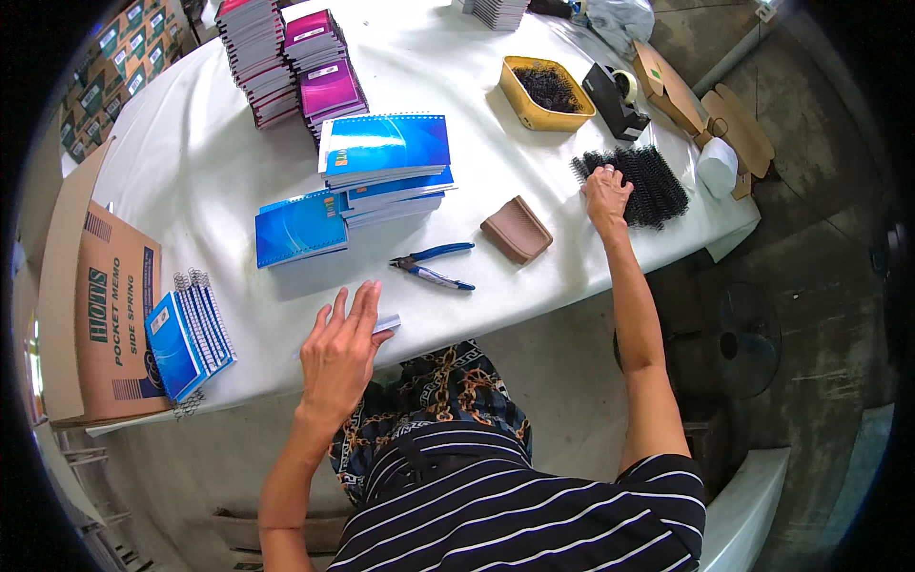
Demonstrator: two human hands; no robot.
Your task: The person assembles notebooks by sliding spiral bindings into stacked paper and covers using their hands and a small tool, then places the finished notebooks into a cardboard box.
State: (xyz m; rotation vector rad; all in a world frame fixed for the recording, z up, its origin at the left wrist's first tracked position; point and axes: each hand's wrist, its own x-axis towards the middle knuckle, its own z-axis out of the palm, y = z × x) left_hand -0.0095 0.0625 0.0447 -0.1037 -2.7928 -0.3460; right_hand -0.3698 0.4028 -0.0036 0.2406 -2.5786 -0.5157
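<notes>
My left hand [338, 348] lies near the table's front edge, its fingers stretched out. A small pale block with a bluish edge [387, 324] sticks out beside its thumb; most of it is hidden. At the right, my right hand [607, 195] reaches onto a heap of black plastic spiral binding coils [658, 186], fingers curled round coils at its left side. Between the hands lie blue-handled cutting pliers [434, 265] and a brown rectangular plastic dish [517, 231]. Stacks of blue-covered notebooks [386, 148] with punched edges stand behind the pliers.
Blue spiral-bound notebooks [191, 329] lean by a cardboard box [110, 305] at the left. Tall stacks of magenta notebooks [329, 86] stand farther back. A yellow tub [541, 119] of black coils and a black tape dispenser [615, 100] are beyond the heap.
</notes>
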